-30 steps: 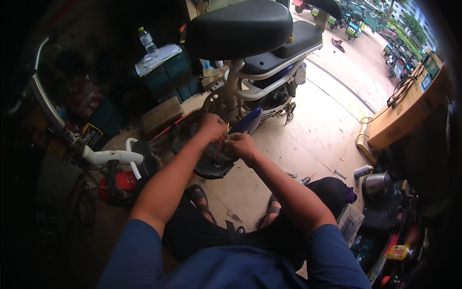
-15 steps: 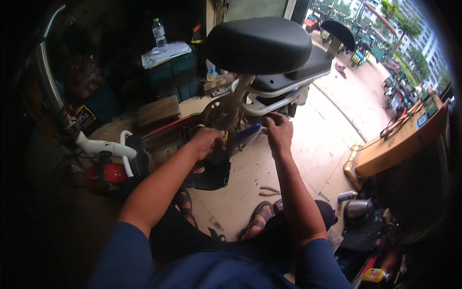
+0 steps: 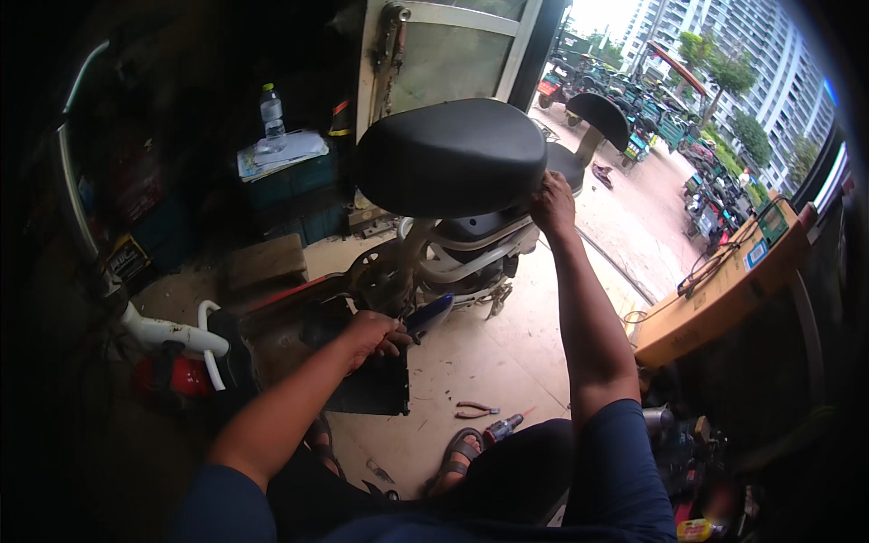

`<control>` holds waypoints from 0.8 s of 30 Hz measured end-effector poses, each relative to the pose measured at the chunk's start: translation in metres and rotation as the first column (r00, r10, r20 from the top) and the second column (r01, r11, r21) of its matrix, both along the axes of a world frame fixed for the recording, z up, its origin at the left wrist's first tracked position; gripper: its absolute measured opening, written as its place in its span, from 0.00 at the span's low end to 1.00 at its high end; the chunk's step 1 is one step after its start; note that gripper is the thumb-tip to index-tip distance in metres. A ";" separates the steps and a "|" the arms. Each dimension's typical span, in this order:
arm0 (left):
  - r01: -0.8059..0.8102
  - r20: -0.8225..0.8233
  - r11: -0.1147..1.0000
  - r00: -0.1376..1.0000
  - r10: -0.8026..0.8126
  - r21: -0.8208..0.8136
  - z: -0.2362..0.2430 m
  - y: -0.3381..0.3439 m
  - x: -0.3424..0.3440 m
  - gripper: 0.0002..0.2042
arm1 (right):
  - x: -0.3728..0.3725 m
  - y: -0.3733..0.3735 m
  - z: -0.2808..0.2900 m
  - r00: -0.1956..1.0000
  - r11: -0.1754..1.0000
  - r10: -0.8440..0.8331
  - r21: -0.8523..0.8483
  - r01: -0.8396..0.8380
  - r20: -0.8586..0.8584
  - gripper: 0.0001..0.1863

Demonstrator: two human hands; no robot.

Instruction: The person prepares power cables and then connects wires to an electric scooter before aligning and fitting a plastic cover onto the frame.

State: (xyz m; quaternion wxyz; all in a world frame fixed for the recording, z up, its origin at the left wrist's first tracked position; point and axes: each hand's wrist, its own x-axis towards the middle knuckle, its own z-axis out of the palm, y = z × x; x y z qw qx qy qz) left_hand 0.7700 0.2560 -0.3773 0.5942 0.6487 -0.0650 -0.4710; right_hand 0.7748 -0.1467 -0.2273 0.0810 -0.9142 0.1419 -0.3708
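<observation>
An electric scooter stands in front of me with parts of its frame bare. Its padded black seat is at the middle of the view. My right hand is up at the seat's right rear edge, fingers curled against it. Lower and to the left, my left hand is closed at the upper edge of a dark plastic panel; its fingertips are partly hidden. Just right of that hand a blue and white plastic piece sticks out. White frame tubes run under the seat.
Pliers and a power screwdriver lie on the floor by my right foot. A cardboard box with cables stands at right. A water bottle and papers rest on a dark box behind. Parked vehicles line the pavement outside.
My right hand has risen from beside the blue and white piece to the seat's edge. My left hand stays at the panel. The view has tilted up, showing more of the doorway.
</observation>
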 end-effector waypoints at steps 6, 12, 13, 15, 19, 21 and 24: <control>-0.015 -0.023 1.000 1.000 0.014 -0.018 -0.006 0.010 0.005 0.17 | -0.004 0.025 0.000 0.996 0.999 -0.024 0.026 0.022 0.083 0.09; -0.036 0.095 0.998 0.995 0.031 0.050 -0.010 0.001 0.004 0.18 | -0.072 0.086 -0.029 0.981 0.852 -0.135 0.522 0.042 0.141 0.21; -0.044 0.121 0.997 0.992 0.036 0.062 -0.011 0.001 0.004 0.18 | -0.087 0.104 -0.031 0.987 0.807 -0.117 0.590 0.029 0.111 0.25; -0.047 0.170 0.995 0.985 0.031 0.087 -0.008 -0.008 -0.001 0.18 | -0.109 0.116 -0.049 0.997 0.712 -0.043 0.702 -0.015 0.064 0.31; -0.090 0.193 0.992 0.979 0.070 0.094 -0.008 -0.015 -0.007 0.16 | -0.129 0.143 -0.072 0.971 0.181 0.218 0.974 -0.137 0.096 0.29; -0.078 0.179 0.995 0.982 0.066 0.057 -0.023 -0.008 0.004 0.16 | -0.138 0.181 -0.056 0.953 0.005 0.273 0.991 -0.134 0.128 0.29; -0.066 0.129 0.998 0.989 0.065 0.002 -0.026 -0.015 0.002 0.16 | -0.143 0.187 -0.087 0.936 -0.088 0.327 0.990 -0.109 0.132 0.28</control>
